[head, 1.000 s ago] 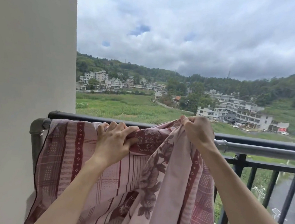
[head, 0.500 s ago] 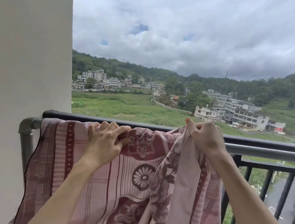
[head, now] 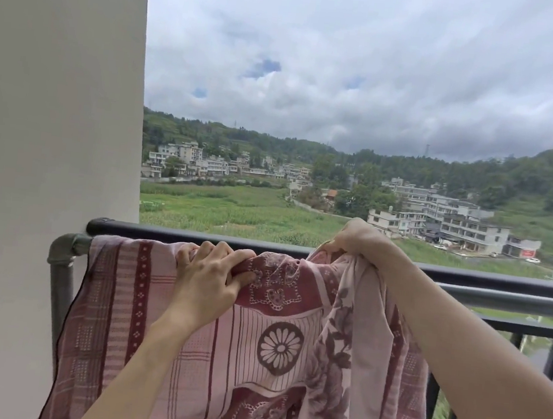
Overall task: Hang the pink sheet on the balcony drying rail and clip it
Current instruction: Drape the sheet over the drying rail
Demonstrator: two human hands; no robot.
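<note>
Halfway: pink sheet (head: 161,299) draped over drying rail (head: 499,296), bunched at 3 o'clock. Left hand (head: 208,277) and right hand (head: 358,239) both gripping fabric. No clips visible yet.

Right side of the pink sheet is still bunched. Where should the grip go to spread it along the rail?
Probably on the bunched top edge of the pink sheet, where the right hand pinches it now, coming from above on the balcony side. The folds gather there, and the grey drying rail lies bare to the right.

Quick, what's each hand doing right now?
Left hand: fingers curled, gripping the pink sheet at the drying rail.
Right hand: closed on a bunched fold of the sheet, lifted just above the rail.
</note>
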